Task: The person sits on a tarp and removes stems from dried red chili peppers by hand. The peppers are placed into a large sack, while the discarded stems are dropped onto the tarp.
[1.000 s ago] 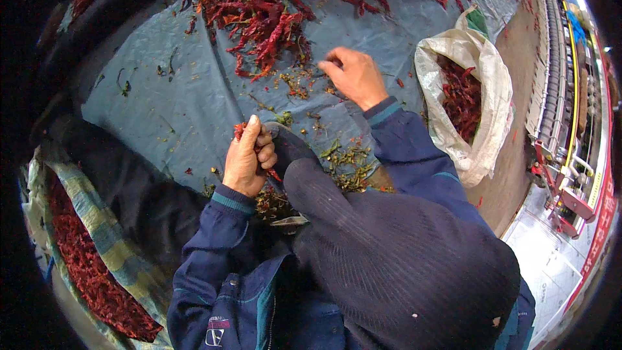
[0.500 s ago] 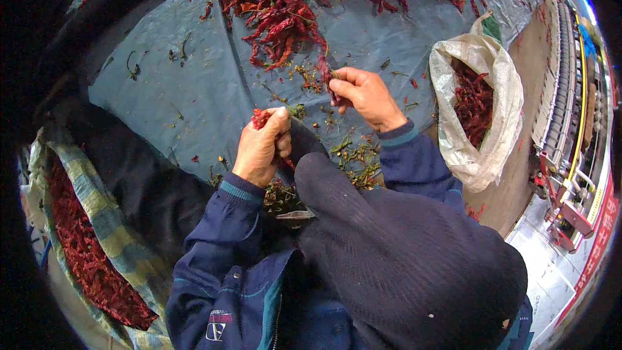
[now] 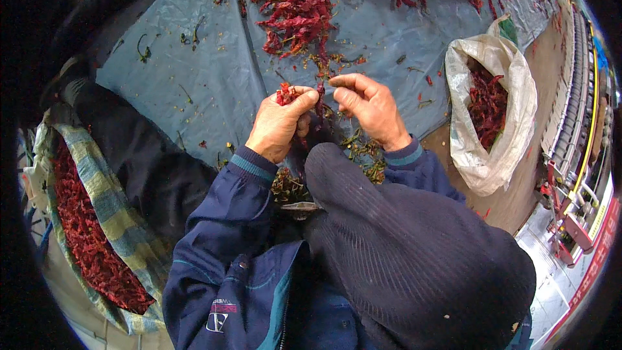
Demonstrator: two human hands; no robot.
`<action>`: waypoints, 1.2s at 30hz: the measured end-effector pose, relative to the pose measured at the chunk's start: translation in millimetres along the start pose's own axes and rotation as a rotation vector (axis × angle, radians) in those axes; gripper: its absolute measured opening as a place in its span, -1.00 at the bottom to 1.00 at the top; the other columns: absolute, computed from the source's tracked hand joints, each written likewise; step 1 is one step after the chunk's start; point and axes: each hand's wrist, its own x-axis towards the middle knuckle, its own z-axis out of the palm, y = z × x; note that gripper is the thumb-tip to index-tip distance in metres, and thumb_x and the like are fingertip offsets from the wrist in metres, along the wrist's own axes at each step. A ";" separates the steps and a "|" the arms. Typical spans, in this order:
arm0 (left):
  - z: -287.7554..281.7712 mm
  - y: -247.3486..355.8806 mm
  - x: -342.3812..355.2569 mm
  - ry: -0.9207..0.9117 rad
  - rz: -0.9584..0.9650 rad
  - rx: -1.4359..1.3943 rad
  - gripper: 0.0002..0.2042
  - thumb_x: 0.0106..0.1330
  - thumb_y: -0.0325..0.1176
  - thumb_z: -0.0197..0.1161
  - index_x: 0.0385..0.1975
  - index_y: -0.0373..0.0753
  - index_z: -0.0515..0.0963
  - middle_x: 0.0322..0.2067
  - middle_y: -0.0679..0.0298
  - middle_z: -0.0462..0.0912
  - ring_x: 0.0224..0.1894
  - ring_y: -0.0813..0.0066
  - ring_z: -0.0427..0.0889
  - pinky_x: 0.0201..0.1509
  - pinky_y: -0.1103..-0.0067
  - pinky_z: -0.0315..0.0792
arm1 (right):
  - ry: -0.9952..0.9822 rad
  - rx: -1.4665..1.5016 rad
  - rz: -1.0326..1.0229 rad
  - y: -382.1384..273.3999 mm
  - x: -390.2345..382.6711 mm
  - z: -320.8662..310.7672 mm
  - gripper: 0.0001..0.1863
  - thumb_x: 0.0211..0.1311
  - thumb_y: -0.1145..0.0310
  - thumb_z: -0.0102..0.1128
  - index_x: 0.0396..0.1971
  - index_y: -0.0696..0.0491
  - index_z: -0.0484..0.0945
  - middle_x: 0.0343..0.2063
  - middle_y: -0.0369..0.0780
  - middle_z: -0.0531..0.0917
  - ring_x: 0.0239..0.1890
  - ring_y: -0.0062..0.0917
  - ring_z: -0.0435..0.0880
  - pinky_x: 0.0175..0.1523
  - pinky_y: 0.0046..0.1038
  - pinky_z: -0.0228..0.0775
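My left hand is closed around dried red chillies, whose bright red ends poke out above the fist. At its thumb tip hangs a darker, shrivelled chilli. Just to the right, my right hand has its index finger stretched out and its thumb apart from it, close to that darker chilli; its other fingers are curled and partly hidden. Beyond both hands a heap of dried red chillies lies on a blue-grey plastic sheet.
A white woven sack holding chillies stands open at the right. At the left is a checked sack full of red chillies. Stems and greenish scraps litter the sheet below my hands. Machinery with rollers runs along the far right.
My right hand has come back from the heap's near end, and its pinch on a dark chilli has loosened. My left hand has risen rightward; the dark chilli is now at its thumb.
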 end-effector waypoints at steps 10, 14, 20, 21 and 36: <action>1.4 5.2 -7.6 0.031 0.058 0.128 -0.81 0.32 -0.32 0.37 -0.18 -0.26 0.62 -0.58 0.44 0.52 -0.62 0.69 0.40 -0.56 0.68 0.27 | 0.030 0.282 0.055 -2.4 8.7 19.5 -0.80 0.42 0.26 0.23 -0.21 0.10 0.63 -0.46 -0.36 0.66 -0.49 -0.76 0.57 -0.43 -0.66 0.42; -2.4 4.8 -5.9 0.060 0.094 0.043 -0.77 0.31 -0.30 0.39 -0.15 -0.29 0.62 -0.59 0.44 0.52 -0.63 0.68 0.41 -0.55 0.67 0.29 | 0.004 0.130 -0.007 -1.7 4.8 15.4 -0.75 0.35 0.31 0.30 -0.12 0.15 0.61 -0.36 -0.30 0.70 -0.35 -0.68 0.66 -0.24 -0.58 0.54; 1.4 11.6 -9.0 0.007 0.096 0.034 -0.78 0.39 -0.27 0.31 -0.10 -0.26 0.62 -0.53 0.46 0.52 -0.59 0.69 0.42 -0.54 0.66 0.29 | 0.054 -0.193 -0.103 -6.0 7.7 -2.8 -0.76 0.24 0.41 0.34 -0.13 0.17 0.64 -0.36 -0.30 0.70 -0.28 -0.69 0.61 -0.17 -0.55 0.49; -3.9 11.0 -8.7 0.040 0.114 0.033 -0.77 0.39 -0.27 0.31 -0.10 -0.26 0.62 -0.53 0.46 0.51 -0.58 0.69 0.41 -0.54 0.66 0.28 | 0.150 -0.127 0.033 -9.5 7.9 -8.1 -0.79 0.27 0.39 0.29 -0.15 0.16 0.64 -0.39 -0.34 0.69 -0.31 -0.70 0.59 -0.20 -0.54 0.48; -38.7 -13.3 -29.3 0.123 0.048 0.006 -0.80 0.38 -0.28 0.31 -0.14 -0.24 0.60 -0.49 0.46 0.50 -0.55 0.69 0.39 -0.55 0.66 0.25 | 0.000 -0.519 -0.164 33.7 8.1 -13.3 -0.79 0.19 0.35 0.38 -0.20 0.09 0.66 -0.49 -0.23 0.63 -0.43 -0.48 0.64 -0.31 -0.41 0.50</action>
